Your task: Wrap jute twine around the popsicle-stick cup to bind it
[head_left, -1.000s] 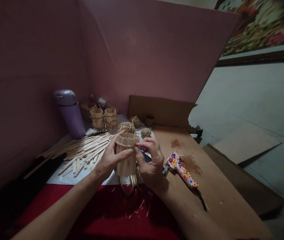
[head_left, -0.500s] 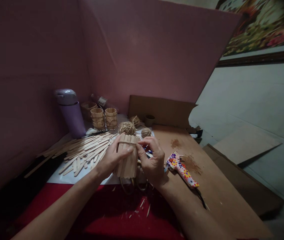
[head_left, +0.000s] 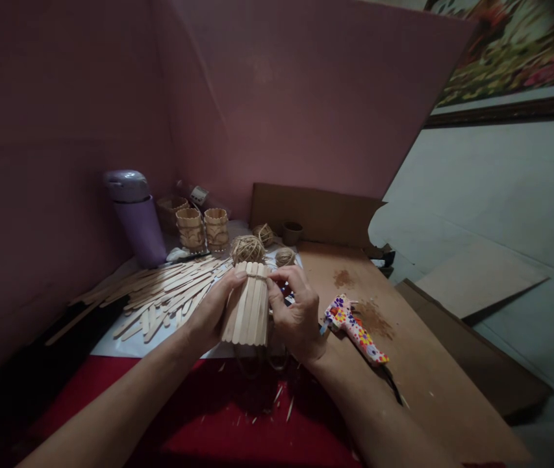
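stick cup tipped further (rim away); left hand, right hand grip it closed

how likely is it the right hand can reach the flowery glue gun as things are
Probably yes: the glue gun lies beside the right hand on the brown board, nothing between them. The hand grips the stick cup and would have to let go.
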Demonstrator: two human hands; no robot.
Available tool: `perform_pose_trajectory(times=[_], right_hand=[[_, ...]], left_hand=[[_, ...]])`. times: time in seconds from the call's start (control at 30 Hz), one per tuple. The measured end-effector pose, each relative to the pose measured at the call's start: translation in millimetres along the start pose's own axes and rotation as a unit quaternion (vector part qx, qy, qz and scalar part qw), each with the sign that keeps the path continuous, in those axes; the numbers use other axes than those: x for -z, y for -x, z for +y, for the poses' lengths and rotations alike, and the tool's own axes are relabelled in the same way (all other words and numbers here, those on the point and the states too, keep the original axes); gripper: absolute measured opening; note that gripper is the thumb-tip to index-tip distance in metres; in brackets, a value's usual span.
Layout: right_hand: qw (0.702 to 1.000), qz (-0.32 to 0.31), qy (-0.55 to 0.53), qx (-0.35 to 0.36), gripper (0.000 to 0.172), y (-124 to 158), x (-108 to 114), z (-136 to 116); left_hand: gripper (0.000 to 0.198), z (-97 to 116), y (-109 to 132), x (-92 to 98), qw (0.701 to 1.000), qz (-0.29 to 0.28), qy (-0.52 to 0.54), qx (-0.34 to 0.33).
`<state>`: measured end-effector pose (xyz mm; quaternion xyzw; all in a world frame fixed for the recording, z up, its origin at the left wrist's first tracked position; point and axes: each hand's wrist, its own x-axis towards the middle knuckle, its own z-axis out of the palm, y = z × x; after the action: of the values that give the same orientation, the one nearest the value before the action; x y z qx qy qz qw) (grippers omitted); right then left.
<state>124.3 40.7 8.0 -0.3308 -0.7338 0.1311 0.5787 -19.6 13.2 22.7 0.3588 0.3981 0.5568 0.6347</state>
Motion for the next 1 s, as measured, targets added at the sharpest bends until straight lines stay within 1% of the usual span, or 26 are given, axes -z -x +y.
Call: perform_pose_trajectory(times=[0.13, 0.33, 0.4, 0.47, 0.57, 0.63, 0.7, 0.77, 0.9, 1.0], right_hand=[[1.0, 0.0, 0.022, 0.01, 0.006, 1, -1, -1], [0.999, -0.01, 0.04, -0.015, 0.013, 1, 0, -1], [0.999, -0.013, 0.042, -0.023, 0.015, 0, -1, -1], [0.999, -0.018, 0.038, -0.032, 0.017, -1, -1, -1], [0.998, -0.028, 0.004, -0.049, 0.018, -2, -2, 0], [0.997, -0.032, -0.043, -0.064, 0.019, -3, -4, 2], [0.992, -0.028, -0.09, -0.08, 0.019, -3, -5, 5], [0.989, -0.021, -0.118, -0.091, 0.019, -3, -7, 8], [0.989, -0.018, -0.119, -0.086, 0.018, -4, -8, 10], [0.991, -0.018, -0.106, -0.085, 0.018, -5, -7, 8]], left_hand=[[0.035, 0, 0, 0.1, 1.0, 0.015, 0.002, 0.003], [0.029, -2, -1, 0.7, 0.998, 0.005, -0.039, -0.055], [0.032, -3, -2, 1.3, 0.995, 0.01, -0.062, -0.074], [0.041, -4, -4, 3.0, 0.991, 0.028, -0.09, -0.092], [0.054, -5, -7, 7.1, 0.982, 0.055, -0.141, -0.112], [0.056, -6, -8, 8.7, 0.975, 0.058, -0.168, -0.131], [0.056, -5, -7, 7.8, 0.973, 0.059, -0.171, -0.141], [0.051, -4, -5, 5.0, 0.98, 0.051, -0.145, -0.127], [0.035, -4, -2, -0.2, 0.995, 0.018, -0.065, -0.072], [0.033, -6, -2, 0.2, 0.999, 0.008, -0.026, -0.035]])
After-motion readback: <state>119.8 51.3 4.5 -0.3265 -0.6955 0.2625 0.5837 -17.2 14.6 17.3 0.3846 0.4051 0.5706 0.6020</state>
